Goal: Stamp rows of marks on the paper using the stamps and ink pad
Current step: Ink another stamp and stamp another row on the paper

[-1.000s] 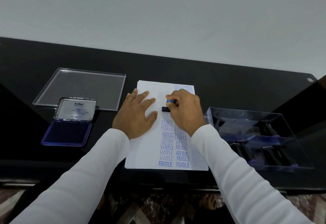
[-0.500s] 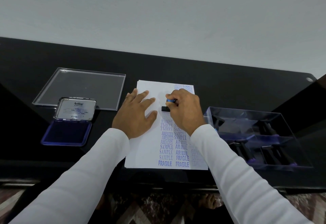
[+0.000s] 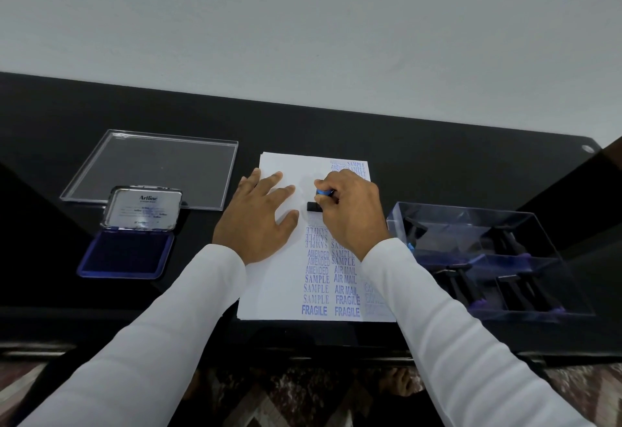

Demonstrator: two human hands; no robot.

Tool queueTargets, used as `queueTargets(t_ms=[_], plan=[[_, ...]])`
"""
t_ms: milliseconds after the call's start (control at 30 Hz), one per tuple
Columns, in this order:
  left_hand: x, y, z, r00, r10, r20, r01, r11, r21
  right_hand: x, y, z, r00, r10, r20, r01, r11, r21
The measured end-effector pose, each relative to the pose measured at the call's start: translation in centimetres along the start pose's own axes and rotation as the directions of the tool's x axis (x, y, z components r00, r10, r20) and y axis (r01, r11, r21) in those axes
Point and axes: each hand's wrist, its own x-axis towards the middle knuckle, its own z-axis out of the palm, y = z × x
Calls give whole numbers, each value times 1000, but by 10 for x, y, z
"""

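A white paper (image 3: 269, 292) lies on the black table, with columns of blue marks reading FRAGILE, SAMPLE, AIR MAIL and AMENDED. My left hand (image 3: 259, 221) rests flat on the paper's left part with fingers spread. My right hand (image 3: 353, 211) grips a stamp (image 3: 314, 206) with a black base and a blue top, its base down on the paper above the left column. The open ink pad (image 3: 126, 255) with dark blue ink and a raised lid sits at the left.
A clear plastic lid (image 3: 151, 167) lies behind the ink pad. At the right stands a clear box (image 3: 437, 221) holding several black stamps. The table's front edge runs just below the paper.
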Motion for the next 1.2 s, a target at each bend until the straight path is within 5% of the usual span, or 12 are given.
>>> queueTargets(t_ms=[833,1200], plan=[[0,-2,1,1000,14,-9,-14,1000,-12,3,1,1,1000,27,-10,-27,998,49],[-2,1,-3,999,28,-30,-29,999,-44,-2,2,-26,968,194,-159,-142,946,291]])
